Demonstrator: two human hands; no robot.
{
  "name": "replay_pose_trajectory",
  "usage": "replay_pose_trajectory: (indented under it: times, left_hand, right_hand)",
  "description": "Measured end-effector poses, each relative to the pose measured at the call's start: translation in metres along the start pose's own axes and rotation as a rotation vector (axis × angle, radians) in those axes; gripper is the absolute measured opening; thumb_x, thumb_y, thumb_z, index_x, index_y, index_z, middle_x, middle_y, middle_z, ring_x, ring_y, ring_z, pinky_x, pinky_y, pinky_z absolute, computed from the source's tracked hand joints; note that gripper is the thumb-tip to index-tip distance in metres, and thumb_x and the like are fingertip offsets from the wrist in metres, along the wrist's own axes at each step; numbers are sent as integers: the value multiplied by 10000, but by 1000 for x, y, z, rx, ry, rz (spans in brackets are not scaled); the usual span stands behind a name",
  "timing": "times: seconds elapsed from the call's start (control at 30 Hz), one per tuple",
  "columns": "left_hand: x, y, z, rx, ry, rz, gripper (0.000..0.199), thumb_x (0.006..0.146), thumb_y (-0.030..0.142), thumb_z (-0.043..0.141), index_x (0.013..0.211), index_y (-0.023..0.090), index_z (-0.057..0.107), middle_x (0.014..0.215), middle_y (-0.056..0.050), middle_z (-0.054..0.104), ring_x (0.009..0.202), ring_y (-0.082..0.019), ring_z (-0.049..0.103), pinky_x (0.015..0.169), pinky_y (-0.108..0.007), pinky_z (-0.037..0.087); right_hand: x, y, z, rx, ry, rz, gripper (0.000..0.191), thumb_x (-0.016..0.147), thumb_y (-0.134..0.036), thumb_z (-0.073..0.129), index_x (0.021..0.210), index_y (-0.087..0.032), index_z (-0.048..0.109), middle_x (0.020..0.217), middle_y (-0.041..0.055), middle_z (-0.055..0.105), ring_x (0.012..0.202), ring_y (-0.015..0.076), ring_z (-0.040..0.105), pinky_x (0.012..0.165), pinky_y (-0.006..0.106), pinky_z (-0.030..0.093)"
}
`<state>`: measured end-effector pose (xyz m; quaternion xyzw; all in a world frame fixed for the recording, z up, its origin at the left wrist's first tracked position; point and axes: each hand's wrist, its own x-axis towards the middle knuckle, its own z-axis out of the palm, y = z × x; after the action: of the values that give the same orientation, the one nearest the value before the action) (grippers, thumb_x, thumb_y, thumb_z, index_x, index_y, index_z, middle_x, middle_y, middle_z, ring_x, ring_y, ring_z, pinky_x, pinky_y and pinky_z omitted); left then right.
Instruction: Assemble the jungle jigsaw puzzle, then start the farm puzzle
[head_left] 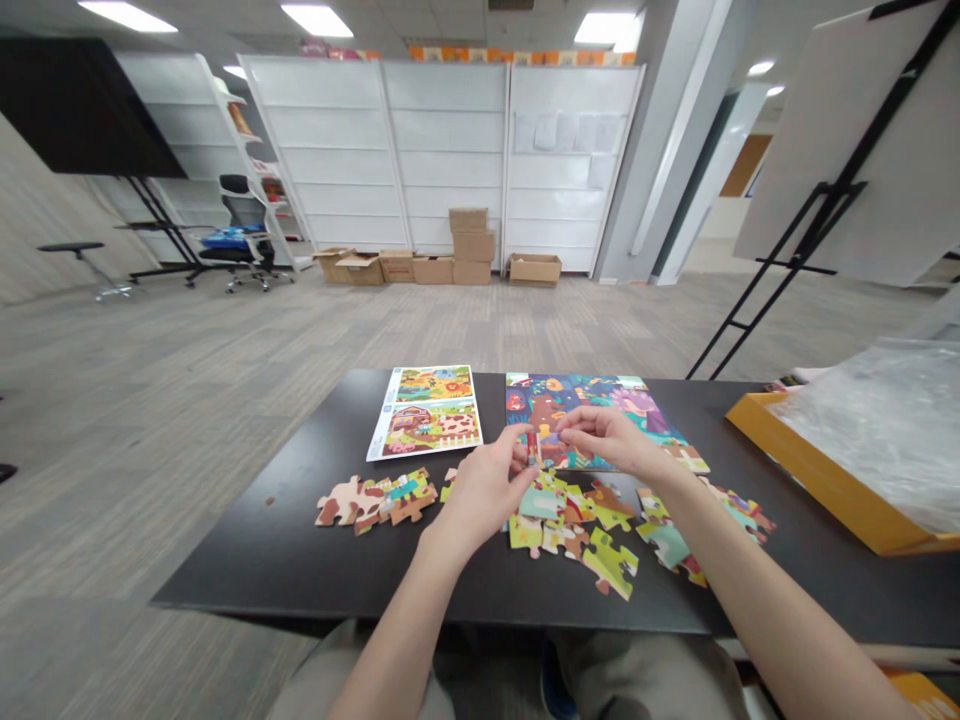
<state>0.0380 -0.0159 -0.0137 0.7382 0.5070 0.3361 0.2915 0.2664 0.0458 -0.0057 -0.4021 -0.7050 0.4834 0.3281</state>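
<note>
My left hand pinches a small jigsaw puzzle piece, seen nearly edge-on with red and light parts, between thumb and fingers. Just to its right, my right hand has its fingertips drawn together; whatever may be between them is too small to make out. Both hands hover over the near edge of a colourful picture board. Below them lies a heap of loose puzzle pieces, mostly green. More pieces are gathered at the left, and another group sits partly behind my right forearm.
A printed reference sheet with two farm and animal pictures lies at the back left of the black table. On the right stands a yellow box with clear plastic wrapping. An easel rises beyond the table's right side.
</note>
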Motion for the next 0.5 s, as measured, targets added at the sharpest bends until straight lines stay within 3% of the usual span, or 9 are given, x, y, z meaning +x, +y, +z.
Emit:
replay_pose_trajectory:
  times: [0.5]
  left_hand:
    - [-4, 2, -8, 135, 27, -23, 439, 888, 191, 623, 1309, 300, 560, 951, 16, 755, 869, -186, 711, 746, -274, 525]
  right_hand:
    - [1, 0, 5, -23, -13, -55, 337, 836, -494, 725, 922, -168, 707, 855, 50, 717, 731, 152, 641, 652, 273, 489]
